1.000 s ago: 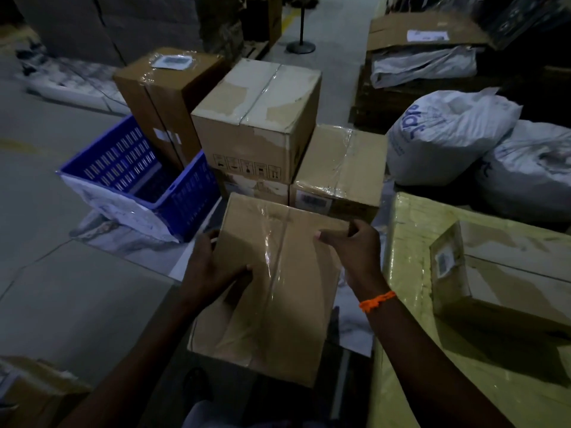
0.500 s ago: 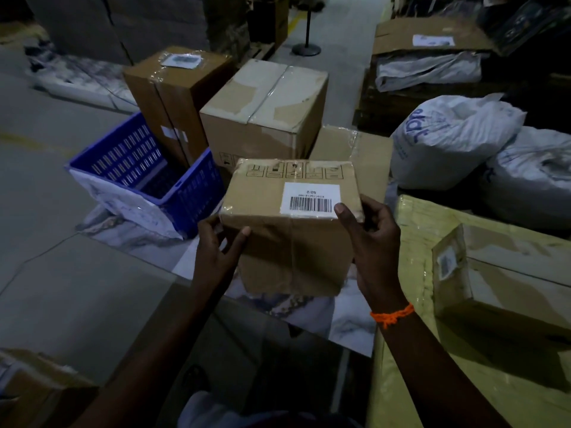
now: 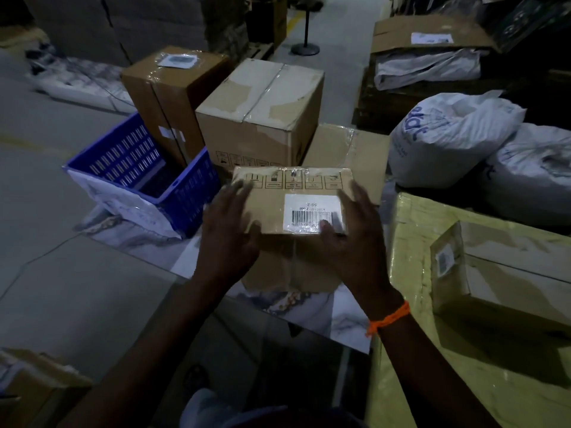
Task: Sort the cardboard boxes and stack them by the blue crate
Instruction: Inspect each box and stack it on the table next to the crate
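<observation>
Your left hand blurs at the fingertips, so you cannot tell whether it touches the labelled box. It and your right hand cover that box's near corners. The small print on its barcode label is unreadable. The frame's edge cuts off the corner box at bottom left.

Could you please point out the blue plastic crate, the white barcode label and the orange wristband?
blue plastic crate (image 3: 195,193): head view, right-hand side wall.
white barcode label (image 3: 310,210): head view, label's centre.
orange wristband (image 3: 390,318): head view, middle of band.
</observation>
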Demonstrator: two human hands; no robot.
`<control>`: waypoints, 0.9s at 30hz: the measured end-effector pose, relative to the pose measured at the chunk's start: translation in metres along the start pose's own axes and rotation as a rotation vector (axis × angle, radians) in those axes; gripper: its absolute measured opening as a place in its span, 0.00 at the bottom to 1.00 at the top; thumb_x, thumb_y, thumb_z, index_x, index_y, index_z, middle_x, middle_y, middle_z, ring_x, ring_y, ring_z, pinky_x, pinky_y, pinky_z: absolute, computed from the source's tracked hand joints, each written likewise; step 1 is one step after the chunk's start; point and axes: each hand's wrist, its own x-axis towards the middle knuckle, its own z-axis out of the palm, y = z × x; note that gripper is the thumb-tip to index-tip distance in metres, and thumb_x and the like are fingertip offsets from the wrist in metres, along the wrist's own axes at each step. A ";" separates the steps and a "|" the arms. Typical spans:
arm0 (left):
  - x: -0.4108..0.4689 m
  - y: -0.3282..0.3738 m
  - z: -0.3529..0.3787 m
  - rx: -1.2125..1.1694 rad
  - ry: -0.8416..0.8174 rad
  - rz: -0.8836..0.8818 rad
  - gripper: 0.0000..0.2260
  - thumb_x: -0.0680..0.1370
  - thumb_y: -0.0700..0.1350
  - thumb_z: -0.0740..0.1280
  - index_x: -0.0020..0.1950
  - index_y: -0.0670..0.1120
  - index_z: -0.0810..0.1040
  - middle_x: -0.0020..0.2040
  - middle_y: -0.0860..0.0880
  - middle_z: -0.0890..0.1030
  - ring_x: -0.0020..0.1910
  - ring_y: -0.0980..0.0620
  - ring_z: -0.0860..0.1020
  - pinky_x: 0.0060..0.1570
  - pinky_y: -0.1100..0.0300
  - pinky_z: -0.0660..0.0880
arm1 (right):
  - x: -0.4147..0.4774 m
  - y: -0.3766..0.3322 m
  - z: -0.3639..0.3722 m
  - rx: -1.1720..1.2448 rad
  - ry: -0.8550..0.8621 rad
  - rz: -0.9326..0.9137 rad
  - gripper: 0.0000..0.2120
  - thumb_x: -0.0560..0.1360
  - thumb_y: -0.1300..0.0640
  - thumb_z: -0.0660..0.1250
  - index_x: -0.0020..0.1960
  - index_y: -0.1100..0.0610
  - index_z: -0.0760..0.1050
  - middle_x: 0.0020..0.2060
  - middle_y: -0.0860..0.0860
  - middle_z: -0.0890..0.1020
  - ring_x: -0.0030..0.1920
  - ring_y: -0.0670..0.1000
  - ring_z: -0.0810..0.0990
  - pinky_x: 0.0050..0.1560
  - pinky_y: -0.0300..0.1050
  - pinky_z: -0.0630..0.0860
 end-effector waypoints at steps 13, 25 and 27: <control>0.021 0.009 0.015 0.438 -0.431 0.200 0.32 0.81 0.61 0.35 0.83 0.53 0.51 0.84 0.51 0.51 0.83 0.50 0.49 0.79 0.47 0.47 | 0.022 -0.016 0.021 -0.358 -0.418 -0.156 0.37 0.81 0.39 0.40 0.80 0.59 0.66 0.79 0.57 0.66 0.80 0.56 0.62 0.79 0.60 0.57; -0.003 -0.020 0.001 0.378 -0.301 0.427 0.23 0.83 0.54 0.54 0.78 0.53 0.68 0.78 0.50 0.68 0.78 0.46 0.65 0.73 0.43 0.61 | -0.009 0.035 -0.007 -0.245 -0.251 -0.420 0.23 0.84 0.46 0.58 0.75 0.54 0.73 0.74 0.54 0.74 0.76 0.56 0.71 0.76 0.59 0.64; -0.001 -0.018 0.001 0.348 -0.322 0.401 0.23 0.83 0.55 0.53 0.78 0.54 0.68 0.78 0.51 0.67 0.78 0.47 0.64 0.74 0.43 0.59 | -0.007 0.033 -0.005 -0.248 -0.254 -0.394 0.24 0.83 0.44 0.58 0.75 0.53 0.74 0.74 0.53 0.75 0.76 0.55 0.71 0.76 0.59 0.64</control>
